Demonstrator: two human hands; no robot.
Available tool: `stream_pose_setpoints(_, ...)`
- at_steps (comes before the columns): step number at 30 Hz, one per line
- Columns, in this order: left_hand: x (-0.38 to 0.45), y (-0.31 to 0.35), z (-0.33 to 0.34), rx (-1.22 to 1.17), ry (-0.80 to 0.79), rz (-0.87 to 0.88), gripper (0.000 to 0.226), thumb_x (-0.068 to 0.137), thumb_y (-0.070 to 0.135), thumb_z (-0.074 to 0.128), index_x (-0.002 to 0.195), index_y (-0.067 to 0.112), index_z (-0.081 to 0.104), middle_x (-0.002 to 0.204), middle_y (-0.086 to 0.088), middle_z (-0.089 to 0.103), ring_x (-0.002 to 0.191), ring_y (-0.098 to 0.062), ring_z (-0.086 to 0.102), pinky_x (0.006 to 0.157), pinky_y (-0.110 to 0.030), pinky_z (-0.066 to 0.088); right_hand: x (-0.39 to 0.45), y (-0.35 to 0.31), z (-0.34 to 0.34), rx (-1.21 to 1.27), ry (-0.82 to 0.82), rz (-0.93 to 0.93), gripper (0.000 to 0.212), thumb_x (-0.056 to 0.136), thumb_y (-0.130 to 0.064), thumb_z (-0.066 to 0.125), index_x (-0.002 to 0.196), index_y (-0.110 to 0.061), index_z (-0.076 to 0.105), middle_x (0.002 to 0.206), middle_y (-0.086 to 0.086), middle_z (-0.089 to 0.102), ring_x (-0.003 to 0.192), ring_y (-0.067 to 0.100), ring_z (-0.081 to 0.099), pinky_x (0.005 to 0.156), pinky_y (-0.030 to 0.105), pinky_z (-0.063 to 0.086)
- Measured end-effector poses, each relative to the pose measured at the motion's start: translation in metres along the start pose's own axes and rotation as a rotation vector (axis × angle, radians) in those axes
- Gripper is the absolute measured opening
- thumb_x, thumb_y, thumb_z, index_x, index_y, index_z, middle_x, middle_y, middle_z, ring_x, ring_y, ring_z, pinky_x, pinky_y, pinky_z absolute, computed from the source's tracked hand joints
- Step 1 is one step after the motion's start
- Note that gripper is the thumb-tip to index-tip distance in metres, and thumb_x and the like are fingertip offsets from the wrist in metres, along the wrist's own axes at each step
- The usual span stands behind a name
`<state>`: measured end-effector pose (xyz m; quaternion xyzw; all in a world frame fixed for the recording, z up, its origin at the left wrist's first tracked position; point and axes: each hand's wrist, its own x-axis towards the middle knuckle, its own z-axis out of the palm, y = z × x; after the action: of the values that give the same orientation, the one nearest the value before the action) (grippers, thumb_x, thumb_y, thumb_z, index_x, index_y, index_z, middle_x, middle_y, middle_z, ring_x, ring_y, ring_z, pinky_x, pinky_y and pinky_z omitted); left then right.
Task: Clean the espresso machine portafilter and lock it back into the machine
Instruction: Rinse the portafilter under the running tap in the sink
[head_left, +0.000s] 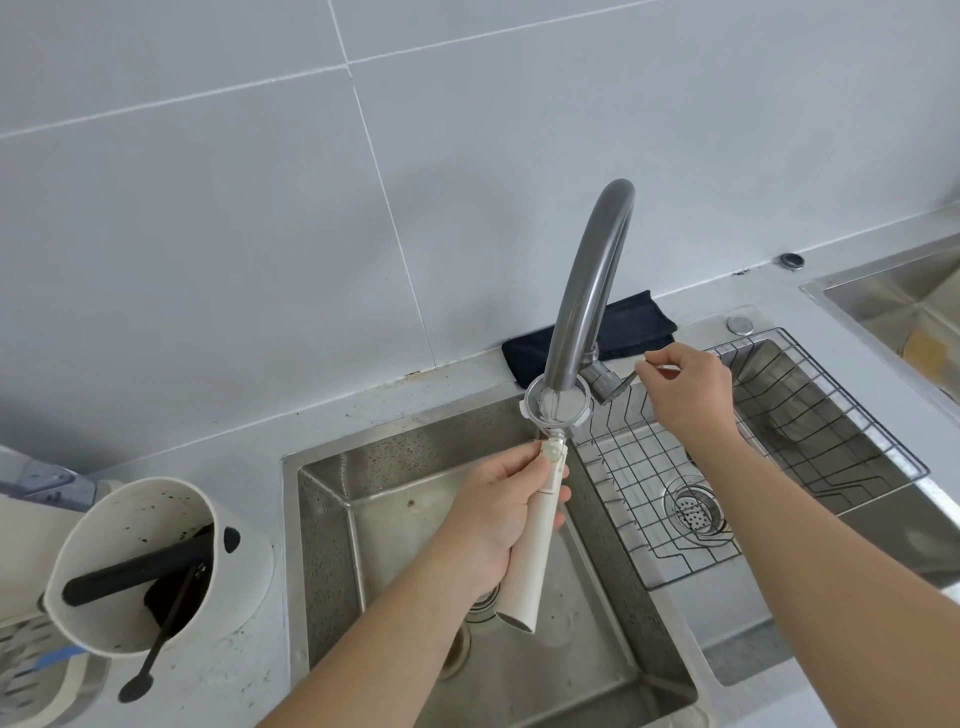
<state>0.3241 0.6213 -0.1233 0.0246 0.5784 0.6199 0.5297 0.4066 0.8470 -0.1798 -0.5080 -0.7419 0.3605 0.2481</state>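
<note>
The left hand (493, 514) wraps the portafilter (540, 499) by its long cream handle, the sensible hold: its stiff metal basket, head-heavy and likely slippery when wet, sits under the faucet (587, 291). Beyond, the right hand (685, 384) pinches the tap lever (626, 382).

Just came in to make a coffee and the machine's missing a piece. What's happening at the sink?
A person is rinsing the portafilter. The left hand holds it by its white handle, with the metal basket right under the faucet spout, over the left sink basin. The right hand is on the faucet lever. Whether water is running is hard to tell. A knock box with grounds stands on the counter to the left.
</note>
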Motion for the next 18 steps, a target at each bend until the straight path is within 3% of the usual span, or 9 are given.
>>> stream_pose_setpoints(5, 0.001, -0.005, 0.0, -0.003, 0.02, -0.009, 0.012, 0.09, 0.015, 0.067, 0.088, 0.018, 0.078, 0.096, -0.009, 0.073, 0.081, -0.021, 0.066, 0.066, -0.031, 0.054, 0.0, 0.0, 0.0, 0.0, -0.003, 0.004, 0.014, 0.091, -0.024, 0.066, 0.097, -0.012, 0.072, 0.084, 0.002, 0.071, 0.058, 0.003, 0.054, 0.056, 0.019, 0.041)
stream_pose_setpoints(11, 0.007, -0.007, -0.001, 0.038, 0.051, -0.014, 0.013, 0.089, 0.017, 0.068, 0.081, 0.022, 0.078, 0.087, -0.006, 0.071, 0.077, -0.02, 0.064, 0.064, -0.028, 0.054, -0.001, 0.0, -0.001, 0.002, -0.001, 0.004, 0.013, 0.091, -0.024, 0.066, 0.095, -0.013, 0.072, 0.083, 0.002, 0.071, 0.057, 0.004, 0.055, 0.061, 0.023, 0.044)
stream_pose_setpoints(18, 0.02, -0.006, 0.002, 0.071, 0.046, -0.03, 0.008, 0.089, 0.02, 0.068, 0.092, 0.017, 0.075, 0.088, -0.009, 0.07, 0.076, -0.02, 0.065, 0.067, -0.033, 0.055, -0.001, 0.0, 0.0, 0.007, -0.004, 0.014, 0.013, 0.091, -0.025, 0.066, 0.094, -0.014, 0.072, 0.082, 0.002, 0.072, 0.052, 0.008, 0.054, 0.054, 0.02, 0.043)
